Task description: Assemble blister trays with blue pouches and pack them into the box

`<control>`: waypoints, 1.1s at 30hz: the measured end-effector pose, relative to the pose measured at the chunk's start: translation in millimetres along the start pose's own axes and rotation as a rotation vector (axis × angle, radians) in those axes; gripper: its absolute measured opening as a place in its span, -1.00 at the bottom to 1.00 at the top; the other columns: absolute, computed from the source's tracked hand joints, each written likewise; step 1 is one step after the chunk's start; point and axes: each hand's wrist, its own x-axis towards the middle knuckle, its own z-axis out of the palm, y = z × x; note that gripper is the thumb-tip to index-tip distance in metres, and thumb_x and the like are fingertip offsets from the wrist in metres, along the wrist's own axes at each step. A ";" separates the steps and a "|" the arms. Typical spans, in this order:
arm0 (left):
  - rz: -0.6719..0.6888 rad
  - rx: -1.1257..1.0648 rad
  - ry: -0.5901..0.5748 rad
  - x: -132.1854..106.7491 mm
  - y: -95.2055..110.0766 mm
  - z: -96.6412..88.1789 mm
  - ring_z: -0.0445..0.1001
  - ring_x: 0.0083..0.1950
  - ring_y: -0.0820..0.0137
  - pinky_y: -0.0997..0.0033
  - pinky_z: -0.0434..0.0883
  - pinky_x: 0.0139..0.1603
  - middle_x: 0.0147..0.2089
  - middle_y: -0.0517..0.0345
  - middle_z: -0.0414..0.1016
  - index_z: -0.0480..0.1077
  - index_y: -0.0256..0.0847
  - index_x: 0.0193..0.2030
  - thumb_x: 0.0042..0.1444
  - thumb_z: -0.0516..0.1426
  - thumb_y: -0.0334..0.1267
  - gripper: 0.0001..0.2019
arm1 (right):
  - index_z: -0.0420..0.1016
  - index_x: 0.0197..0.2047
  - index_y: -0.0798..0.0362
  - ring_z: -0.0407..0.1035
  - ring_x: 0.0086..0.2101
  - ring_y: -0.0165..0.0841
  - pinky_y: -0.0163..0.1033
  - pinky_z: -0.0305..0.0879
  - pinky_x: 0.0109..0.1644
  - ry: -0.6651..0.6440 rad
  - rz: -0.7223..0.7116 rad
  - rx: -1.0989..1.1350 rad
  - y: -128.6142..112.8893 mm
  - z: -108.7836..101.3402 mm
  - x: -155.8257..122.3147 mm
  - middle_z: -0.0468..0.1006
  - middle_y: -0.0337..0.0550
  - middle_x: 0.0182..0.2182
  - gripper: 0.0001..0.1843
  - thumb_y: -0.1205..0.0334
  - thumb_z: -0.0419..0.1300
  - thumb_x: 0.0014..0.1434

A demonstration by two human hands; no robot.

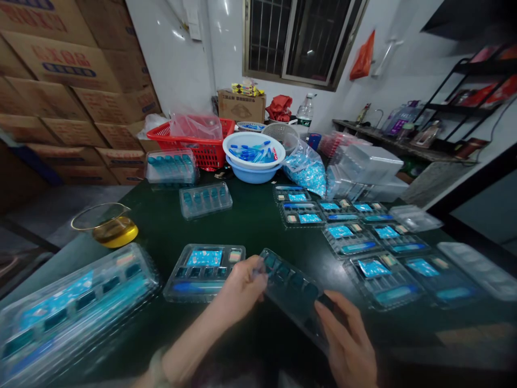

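Observation:
Between my hands a clear plastic tray [288,293] is held at a slant, with a row of dark teal pieces along its upper side. My left hand [242,280] pinches its upper left corner. My right hand [345,337] grips the lower right end, thumb and fingers closed round the edge; the view there is slightly blurred. Just left of my left hand lies a filled tray [173,293] with a blue patterned packet [205,257], an eraser-like block [235,256] and a blue pen [189,287]. A stack of filled trays [81,312] stands nearer the left edge.
Several filled trays [349,240] lie in rows at the right. Behind are a tray with teal pieces [205,199], a white basin of blue pens [254,151], a red basket [197,153] and a bag of blue packets [306,170]. A yellow tape roll [117,233] sits at left.

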 end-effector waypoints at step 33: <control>-0.153 -0.902 -0.100 11.1 33.5 39.8 0.32 -0.53 0.47 0.59 0.14 -0.72 -0.41 0.10 0.33 0.39 -0.30 -0.20 0.09 0.08 -0.20 -0.78 | 0.52 -0.14 0.06 0.42 -0.23 -0.29 -0.21 0.40 -0.26 0.125 0.241 0.071 15.8 -31.8 54.1 0.43 -0.01 -0.07 -0.79 0.24 0.14 0.16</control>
